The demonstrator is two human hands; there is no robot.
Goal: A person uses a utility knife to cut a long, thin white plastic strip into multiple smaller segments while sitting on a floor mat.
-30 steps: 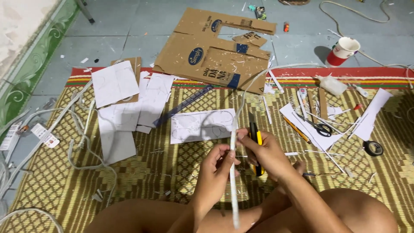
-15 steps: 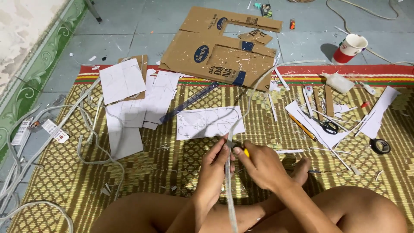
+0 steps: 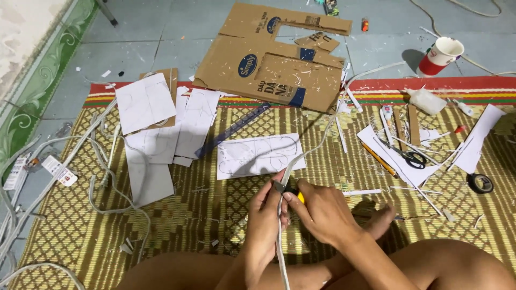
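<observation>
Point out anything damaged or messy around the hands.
The cardboard on the floor has a piece cut out and ragged edges. White scraps litter the mat. Both hands pinch a white cable.

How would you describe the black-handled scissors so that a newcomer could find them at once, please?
Start from the red and white paper cup on the tiled floor, top right. Come down onto the woven mat to the scissors, lying on white paper; black loop handles set them apart.
</observation>
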